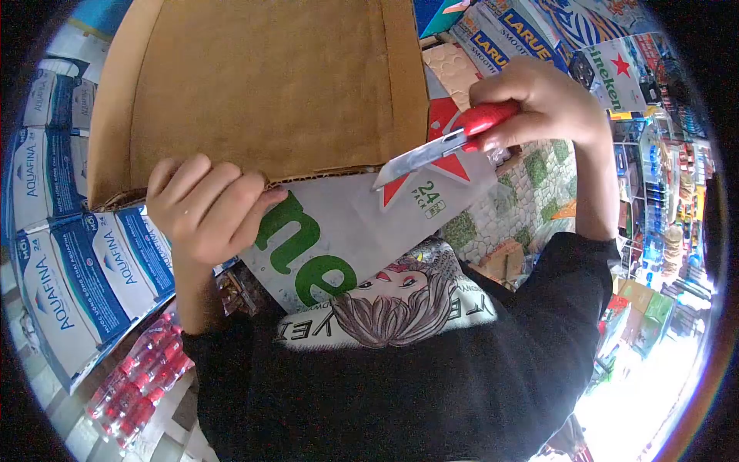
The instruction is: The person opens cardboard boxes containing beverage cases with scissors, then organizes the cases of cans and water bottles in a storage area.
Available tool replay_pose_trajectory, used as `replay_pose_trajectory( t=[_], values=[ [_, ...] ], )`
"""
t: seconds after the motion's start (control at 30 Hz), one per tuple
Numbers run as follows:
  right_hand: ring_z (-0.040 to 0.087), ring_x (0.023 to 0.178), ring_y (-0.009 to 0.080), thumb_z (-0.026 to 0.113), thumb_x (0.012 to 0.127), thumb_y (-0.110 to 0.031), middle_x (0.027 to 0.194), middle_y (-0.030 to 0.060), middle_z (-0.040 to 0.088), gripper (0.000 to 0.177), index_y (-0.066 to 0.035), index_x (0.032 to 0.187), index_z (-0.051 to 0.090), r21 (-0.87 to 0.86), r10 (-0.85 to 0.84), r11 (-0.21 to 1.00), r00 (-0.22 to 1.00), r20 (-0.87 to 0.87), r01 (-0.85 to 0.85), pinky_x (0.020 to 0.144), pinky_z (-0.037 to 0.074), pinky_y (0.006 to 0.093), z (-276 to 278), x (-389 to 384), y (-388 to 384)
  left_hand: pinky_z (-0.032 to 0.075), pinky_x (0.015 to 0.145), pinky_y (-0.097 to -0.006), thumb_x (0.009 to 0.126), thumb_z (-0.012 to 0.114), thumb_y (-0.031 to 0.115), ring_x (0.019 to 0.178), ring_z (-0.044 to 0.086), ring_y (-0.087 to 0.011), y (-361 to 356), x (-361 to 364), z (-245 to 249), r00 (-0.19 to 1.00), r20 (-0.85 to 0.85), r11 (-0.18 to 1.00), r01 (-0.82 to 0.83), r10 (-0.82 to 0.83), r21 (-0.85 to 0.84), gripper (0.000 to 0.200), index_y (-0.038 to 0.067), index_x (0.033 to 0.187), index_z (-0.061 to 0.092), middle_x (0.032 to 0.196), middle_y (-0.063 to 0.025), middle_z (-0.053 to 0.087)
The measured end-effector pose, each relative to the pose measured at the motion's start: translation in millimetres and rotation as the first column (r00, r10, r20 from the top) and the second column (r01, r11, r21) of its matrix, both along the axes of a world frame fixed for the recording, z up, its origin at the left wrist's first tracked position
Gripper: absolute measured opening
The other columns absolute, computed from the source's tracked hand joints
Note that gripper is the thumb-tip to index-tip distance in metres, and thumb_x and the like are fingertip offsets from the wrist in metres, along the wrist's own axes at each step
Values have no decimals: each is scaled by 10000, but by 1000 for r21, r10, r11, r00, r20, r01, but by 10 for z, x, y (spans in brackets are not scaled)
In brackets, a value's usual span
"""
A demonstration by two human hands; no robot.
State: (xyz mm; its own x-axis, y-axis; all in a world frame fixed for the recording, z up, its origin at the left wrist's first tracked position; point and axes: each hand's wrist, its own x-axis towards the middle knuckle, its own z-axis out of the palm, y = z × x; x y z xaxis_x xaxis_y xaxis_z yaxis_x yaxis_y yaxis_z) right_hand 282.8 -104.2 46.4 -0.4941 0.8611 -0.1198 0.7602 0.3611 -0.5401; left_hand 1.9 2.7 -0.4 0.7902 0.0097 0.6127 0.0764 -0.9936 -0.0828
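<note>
A large cardboard box (262, 92) is tilted in front of my chest, its bare brown inside facing up. Its near side hangs down as a white printed panel (362, 223) with green letters, a red star and "24 PACK". My left hand (204, 208) is closed over the near edge of the cardboard, toward the left corner. In my right hand (531, 108) is a red-handled knife (431, 154), gripped by the handle. The knife's wide metal blade points down and left, with its tip at the near edge of the box by the right corner.
Stacked Aquafina cartons (69, 285) stand on the left. Below them lies a wrapped pack of bottles with red caps (142, 377). Larue cartons (504, 38) and a Heineken carton (616, 73) are at the upper right, near shelves of goods (662, 208).
</note>
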Motion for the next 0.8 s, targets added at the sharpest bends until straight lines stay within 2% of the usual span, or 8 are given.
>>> replay_pose_trajectory(
  t=[0.13, 0.4, 0.5, 0.57, 0.63, 0.7, 0.73, 0.8],
  values=[
    [457, 433, 186, 618, 638, -356, 496, 76, 452, 393, 19, 635, 500, -152, -35, 988, 983, -181, 7, 410, 308, 279, -146, 105, 61, 256, 449, -264, 497, 674, 212, 458, 397, -137, 7, 35, 0, 1000, 17, 1000, -6, 7, -12, 219, 93, 583, 512, 507, 16, 438],
    [509, 529, 210, 607, 630, -421, 610, 106, 517, 478, 42, 708, 517, -152, -274, 959, 927, -258, 241, 475, 359, 292, -224, 274, -304, 280, 478, -269, 541, 665, 221, 496, 425, -152, -79, 25, 141, 993, -91, 993, -77, 69, -86, 202, 90, 613, 528, 565, -10, 482],
    [513, 531, 210, 604, 629, -435, 610, 102, 518, 489, 41, 701, 514, -107, -322, 947, 891, -320, 304, 476, 359, 288, -333, 256, -444, 303, 528, -290, 578, 655, 237, 546, 450, -154, -188, 98, 227, 973, -148, 984, -180, 178, 4, 203, 84, 666, 555, 629, -13, 517],
    [515, 534, 212, 597, 630, -450, 611, 100, 519, 502, 40, 700, 512, -109, -331, 943, 898, -288, 313, 481, 361, 286, -352, 248, -505, 311, 573, -306, 601, 648, 263, 588, 463, -154, -241, 135, 191, 990, 8, 990, -138, 139, -29, 242, 72, 731, 575, 674, -6, 537],
    [493, 529, 158, 609, 688, -252, 608, 64, 521, 290, 23, 741, 532, 8, -258, 960, 892, -371, 281, 487, 353, 250, -424, 250, -561, 311, 582, -293, 602, 650, 260, 597, 467, -150, -205, 130, 233, 998, -37, 996, -56, 54, -72, 284, 65, 796, 580, 684, -2, 547],
    [504, 555, 167, 613, 683, -260, 625, 70, 525, 305, 27, 746, 528, -55, -302, 950, 864, -404, 307, 506, 366, 254, -460, 244, -621, 313, 591, -296, 611, 649, 242, 617, 468, -156, -198, 184, 276, 999, -29, 989, 9, -14, -150, 305, 55, 837, 568, 705, -7, 549],
    [504, 565, 171, 613, 682, -263, 636, 73, 526, 312, 30, 748, 527, -41, -305, 947, 853, -423, 319, 510, 368, 258, -482, 236, -640, 363, 603, -323, 614, 625, 96, 662, 492, -248, -221, 209, 395, 988, -151, 969, -11, -27, -245, 298, 6, 884, 539, 774, -96, 555],
    [502, 584, 175, 613, 680, -268, 656, 80, 525, 326, 37, 756, 525, -32, -311, 944, 856, -412, 327, 519, 369, 264, -517, 260, -675, 362, 600, -322, 609, 624, 90, 664, 491, -248, -272, 299, 356, 991, -135, 958, -49, 11, -281, 287, 12, 874, 546, 771, -94, 554]
  ],
)
